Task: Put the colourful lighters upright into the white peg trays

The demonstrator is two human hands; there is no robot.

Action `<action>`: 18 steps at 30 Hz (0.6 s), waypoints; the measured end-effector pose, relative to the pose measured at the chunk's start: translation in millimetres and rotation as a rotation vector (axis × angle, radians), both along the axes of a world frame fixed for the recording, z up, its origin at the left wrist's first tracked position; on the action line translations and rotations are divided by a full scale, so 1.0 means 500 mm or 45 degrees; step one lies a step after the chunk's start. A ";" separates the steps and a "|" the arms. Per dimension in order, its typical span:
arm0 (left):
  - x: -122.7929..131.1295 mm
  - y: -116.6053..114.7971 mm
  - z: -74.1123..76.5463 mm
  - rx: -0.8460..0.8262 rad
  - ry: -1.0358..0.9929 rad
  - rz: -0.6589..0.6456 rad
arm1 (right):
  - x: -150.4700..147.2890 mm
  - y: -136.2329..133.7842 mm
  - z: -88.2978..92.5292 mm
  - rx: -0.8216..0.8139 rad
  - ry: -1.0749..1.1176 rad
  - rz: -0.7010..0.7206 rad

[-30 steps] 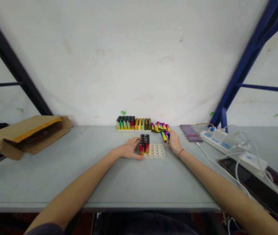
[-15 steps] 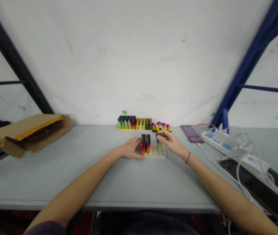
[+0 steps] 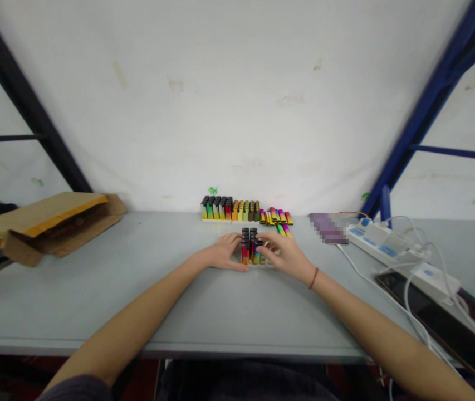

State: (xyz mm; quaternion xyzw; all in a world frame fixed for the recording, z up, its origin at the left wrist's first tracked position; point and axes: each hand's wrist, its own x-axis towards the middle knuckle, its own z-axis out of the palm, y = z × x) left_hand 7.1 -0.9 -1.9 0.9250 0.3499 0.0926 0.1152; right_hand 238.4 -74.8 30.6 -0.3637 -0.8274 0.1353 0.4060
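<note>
A small white tray (image 3: 250, 262) with round holes lies on the grey table, mostly hidden by my hands. Several upright lighters (image 3: 248, 243) with black tops stand in its left part. My left hand (image 3: 224, 253) rests at the tray's left side with curled fingers touching it. My right hand (image 3: 282, 252) lies over the tray's right part, fingers pinched on a colourful lighter (image 3: 257, 252) set beside the standing ones. Behind, loose lighters (image 3: 277, 218) lie in a small heap. A filled row of lighters (image 3: 229, 209) stands by the wall.
An open brown cardboard box (image 3: 49, 224) lies at the left. At the right are a blurred purple item (image 3: 328, 228), a white power strip (image 3: 390, 245) with cables, and a dark phone (image 3: 437, 316). Blue and black frame posts stand at both sides.
My right hand took a lighter from the loose heap, carried it left over the tray, and now holds it next to the standing lighters. My left hand has stayed put.
</note>
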 end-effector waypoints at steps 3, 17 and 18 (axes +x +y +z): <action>0.001 0.000 -0.001 0.003 0.014 0.007 | -0.003 -0.001 -0.006 0.042 -0.010 -0.021; -0.001 0.003 -0.007 0.018 0.008 0.014 | -0.012 -0.002 -0.027 0.294 -0.143 -0.023; -0.001 0.003 -0.007 0.021 0.004 0.014 | -0.013 -0.005 -0.024 0.273 -0.147 -0.027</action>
